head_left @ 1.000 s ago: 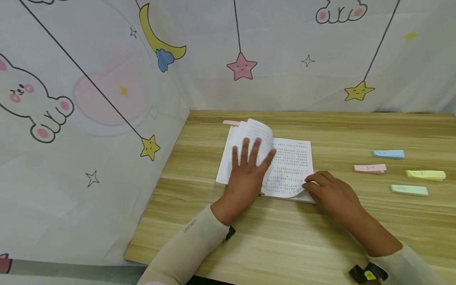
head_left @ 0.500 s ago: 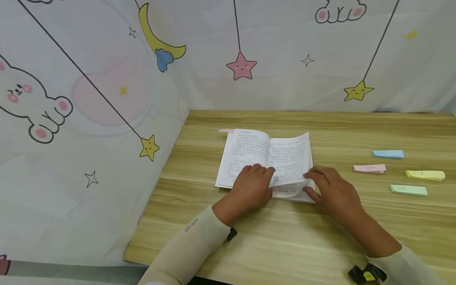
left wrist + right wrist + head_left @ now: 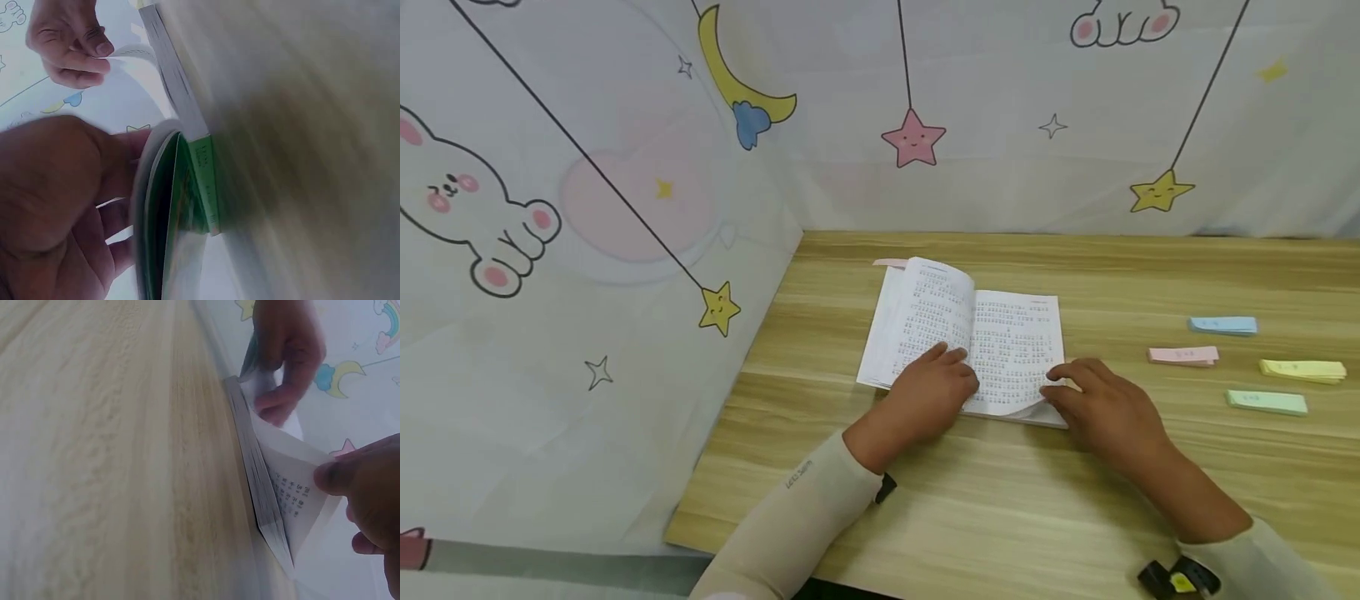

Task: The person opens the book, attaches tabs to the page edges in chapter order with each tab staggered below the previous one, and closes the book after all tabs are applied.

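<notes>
An open book [image 3: 1015,342] of printed text lies on the wooden table, its left pages curving up. A pink strip [image 3: 890,262] sticks out at its top left. My left hand [image 3: 925,396] rests on the lower left pages beside the gutter, fingers bent loosely. In the left wrist view, the green lower spine [image 3: 203,175] shows beneath the pages. With thumb and fingers, my right hand [image 3: 1108,412] pinches the lower right corner of a right-side page. The right wrist view shows that page [image 3: 300,494] lifted and bent, apart from the stack below.
To the right lie four small paper strip pads: blue [image 3: 1222,325], pink [image 3: 1183,356], yellow [image 3: 1302,370] and green [image 3: 1267,402]. A white cloth [image 3: 992,192] with cartoon prints hangs behind and left of the table [image 3: 985,500].
A page held between both hands half a second ago now lies on the left side. My left hand, spread flat earlier, sits lower by the gutter. The right hand stays at the corner.
</notes>
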Demonstrator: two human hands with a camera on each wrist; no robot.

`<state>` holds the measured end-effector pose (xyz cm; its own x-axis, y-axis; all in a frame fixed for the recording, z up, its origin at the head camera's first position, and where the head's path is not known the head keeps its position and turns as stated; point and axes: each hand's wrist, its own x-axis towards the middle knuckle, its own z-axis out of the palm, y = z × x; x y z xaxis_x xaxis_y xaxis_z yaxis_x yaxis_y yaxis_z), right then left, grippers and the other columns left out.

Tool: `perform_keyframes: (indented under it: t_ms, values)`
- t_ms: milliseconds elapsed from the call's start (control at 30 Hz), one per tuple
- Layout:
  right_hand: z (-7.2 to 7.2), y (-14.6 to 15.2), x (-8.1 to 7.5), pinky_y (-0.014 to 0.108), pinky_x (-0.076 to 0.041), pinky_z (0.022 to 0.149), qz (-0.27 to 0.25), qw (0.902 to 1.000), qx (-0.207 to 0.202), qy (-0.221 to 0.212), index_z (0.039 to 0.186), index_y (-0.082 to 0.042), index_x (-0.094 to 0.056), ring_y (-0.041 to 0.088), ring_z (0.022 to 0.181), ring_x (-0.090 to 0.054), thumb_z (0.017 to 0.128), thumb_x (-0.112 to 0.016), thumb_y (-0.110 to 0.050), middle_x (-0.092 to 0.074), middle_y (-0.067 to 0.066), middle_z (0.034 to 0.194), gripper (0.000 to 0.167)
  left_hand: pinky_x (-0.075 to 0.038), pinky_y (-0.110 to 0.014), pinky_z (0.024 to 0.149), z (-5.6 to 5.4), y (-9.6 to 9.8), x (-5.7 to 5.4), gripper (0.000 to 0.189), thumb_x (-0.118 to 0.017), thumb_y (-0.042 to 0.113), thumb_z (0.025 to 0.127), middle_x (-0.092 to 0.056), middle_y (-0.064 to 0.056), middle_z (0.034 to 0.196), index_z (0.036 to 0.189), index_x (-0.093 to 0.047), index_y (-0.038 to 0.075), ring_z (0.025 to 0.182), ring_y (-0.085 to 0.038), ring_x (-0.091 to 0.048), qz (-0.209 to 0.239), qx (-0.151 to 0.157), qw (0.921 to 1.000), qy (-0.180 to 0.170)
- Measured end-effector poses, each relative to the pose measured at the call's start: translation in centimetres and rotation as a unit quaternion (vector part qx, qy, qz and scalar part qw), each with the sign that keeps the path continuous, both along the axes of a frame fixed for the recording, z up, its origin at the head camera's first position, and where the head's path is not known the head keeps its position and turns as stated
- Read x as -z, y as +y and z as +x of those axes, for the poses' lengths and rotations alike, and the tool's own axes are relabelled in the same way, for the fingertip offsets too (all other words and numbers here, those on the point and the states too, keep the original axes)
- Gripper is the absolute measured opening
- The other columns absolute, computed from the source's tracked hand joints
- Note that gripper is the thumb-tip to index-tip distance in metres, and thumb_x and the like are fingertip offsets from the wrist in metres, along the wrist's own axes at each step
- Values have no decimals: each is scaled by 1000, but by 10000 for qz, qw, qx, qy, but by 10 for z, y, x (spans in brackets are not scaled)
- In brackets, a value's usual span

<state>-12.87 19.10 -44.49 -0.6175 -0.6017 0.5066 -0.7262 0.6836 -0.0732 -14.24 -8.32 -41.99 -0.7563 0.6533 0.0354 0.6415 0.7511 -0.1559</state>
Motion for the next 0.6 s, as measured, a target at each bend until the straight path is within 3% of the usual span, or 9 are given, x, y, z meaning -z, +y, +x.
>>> perform_keyframes:
  t_ms: [100,233,333,400,500,600]
  values:
    - [-1,0,-1,40,-55,61,-244,9995,-3,178,93,-7,-79,28,102,-62,69,-89,-1,-67,4,104,27,-35,-39,113,0,3,2,21,-63,36,100,-66,6,115,107,-72,19,123,-18,-53,-16,15,9989,-459]
    - [-1,-3,-4,40,-56,64,-462,9985,-6,284,88,-6,-77,28,100,-63,70,-89,-1,-68,5,101,23,-38,-38,105,0,4,5,42,-68,58,93,-59,4,106,106,-68,18,109,-18,-49,-25,-224,9989,-421]
    - [2,-4,-5,40,-54,60,-505,9984,213,163,102,-5,-74,29,95,-63,70,-90,-5,-65,9,109,36,-42,-37,98,-1,6,7,37,-68,50,96,-61,4,105,112,-65,16,106,-18,-51,34,-346,9990,-295]
    - [4,-4,-5,36,-50,53,-543,9977,410,-17,118,-5,-69,27,83,-61,69,-92,-8,-60,14,116,55,-47,-37,89,-2,7,8,40,-65,41,98,-64,3,103,126,-61,13,102,-19,-55,212,-441,9988,-91]
    - [5,-2,-2,33,-43,47,-510,9976,465,-91,132,-11,-62,27,79,-58,71,-90,-10,-54,17,122,68,-51,-37,76,-3,8,9,66,-64,32,97,-66,-3,100,152,-40,4,93,-21,-61,678,-653,9944,472]
    - [2,0,1,39,-49,51,-370,9992,126,-14,123,-13,-71,33,92,-61,72,-85,-4,-57,17,121,54,-50,-46,94,-4,6,9,86,-67,25,93,-56,-18,133,163,-18,7,120,-33,-56,1003,-970,9855,960]
